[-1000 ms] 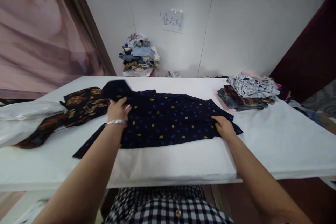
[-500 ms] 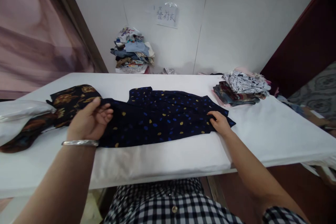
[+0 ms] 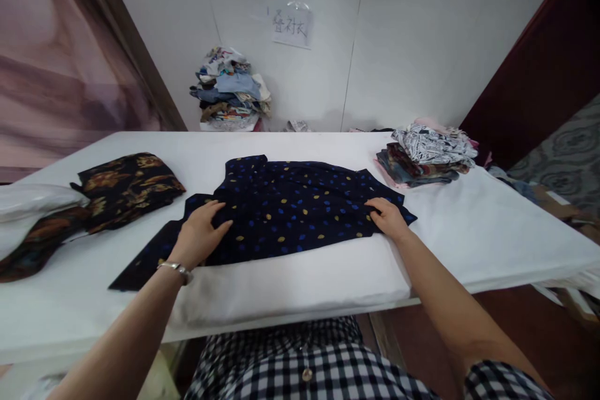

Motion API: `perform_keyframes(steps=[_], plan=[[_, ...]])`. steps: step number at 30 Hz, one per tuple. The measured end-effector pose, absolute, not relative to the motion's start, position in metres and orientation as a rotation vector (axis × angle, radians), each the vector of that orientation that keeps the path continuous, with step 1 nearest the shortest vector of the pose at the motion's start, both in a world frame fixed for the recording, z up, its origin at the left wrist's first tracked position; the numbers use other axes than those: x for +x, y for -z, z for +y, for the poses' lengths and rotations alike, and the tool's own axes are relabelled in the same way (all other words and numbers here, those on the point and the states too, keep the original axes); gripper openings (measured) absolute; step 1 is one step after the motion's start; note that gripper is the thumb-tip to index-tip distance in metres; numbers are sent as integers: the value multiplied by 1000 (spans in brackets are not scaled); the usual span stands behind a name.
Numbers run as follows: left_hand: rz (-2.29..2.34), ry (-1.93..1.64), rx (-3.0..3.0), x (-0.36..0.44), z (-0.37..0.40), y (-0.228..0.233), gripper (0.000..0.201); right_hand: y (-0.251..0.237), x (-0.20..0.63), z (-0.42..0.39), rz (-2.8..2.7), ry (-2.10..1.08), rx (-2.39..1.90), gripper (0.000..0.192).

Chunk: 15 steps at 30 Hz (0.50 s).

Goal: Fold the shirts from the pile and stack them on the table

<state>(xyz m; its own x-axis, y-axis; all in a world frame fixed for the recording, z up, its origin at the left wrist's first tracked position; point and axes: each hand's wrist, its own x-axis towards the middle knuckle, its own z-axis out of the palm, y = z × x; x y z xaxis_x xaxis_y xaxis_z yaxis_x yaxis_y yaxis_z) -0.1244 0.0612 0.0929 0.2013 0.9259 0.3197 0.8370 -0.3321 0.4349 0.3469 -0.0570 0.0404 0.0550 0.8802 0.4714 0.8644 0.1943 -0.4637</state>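
A navy shirt [image 3: 300, 206] with blue and yellow spots lies spread sideways on the white table, one sleeve [image 3: 147, 256] reaching toward the near left. My left hand [image 3: 202, 232] rests on the shirt where that sleeve meets the body, its fingers and thumb apart. At the other end, my right hand [image 3: 388, 217] touches the cloth with fingers extended and thumb apart. To the left lies a dark garment with a brown floral pattern [image 3: 131, 187], apart from the shirt.
A white-covered table [image 3: 478, 237] spans the view. Folded clothes [image 3: 431, 150] are stacked at the back right. A taller clothes pile [image 3: 232, 90] stands by the wall behind the table. White cloth or plastic [image 3: 32, 206] and brown patterned fabric [image 3: 42, 240] sit at the left edge.
My left hand has let go of the sleeve end and come down on the shirt further right. The sleeve now lies toward the near left. My right hand has stayed in place.
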Motion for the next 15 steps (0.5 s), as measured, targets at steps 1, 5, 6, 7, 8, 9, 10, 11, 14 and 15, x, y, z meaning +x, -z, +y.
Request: perform_keyframes(steps=[1,5,6,7,8,9,10,11,14,15], plan=[[1675,-697,2432,-124,64,-91,43,-41,347,-57,-1769,-34,-1642,30],[1693,-319,2671,-119,80,-90,38,-42,346,-58,-1705,-48,-1621,20],[1691,-304,2693,-118,84,-91,33,-43,346,-58,-1691,-55,-1615,17],[1681,-321,2705,-117,88,-93,29,-43,345,-59,-1681,-63,-1611,14],[1669,-360,2701,-117,91,-95,27,-43,345,-59,-1673,-72,-1608,12],[1660,-406,2676,-117,94,-99,25,-44,345,-58,-1665,-79,-1605,11],[1661,-456,2624,-117,96,-104,25,-43,345,-58,-1653,-87,-1603,10],[1677,-509,2544,-118,97,-110,25,-43,345,-58,-1636,-97,-1602,9],[1726,-712,2199,-121,100,-135,30,-40,346,-56,-1573,-123,-1595,9],[1716,-789,2077,-123,100,-144,32,-39,346,-55,-1557,-127,-1589,9]])
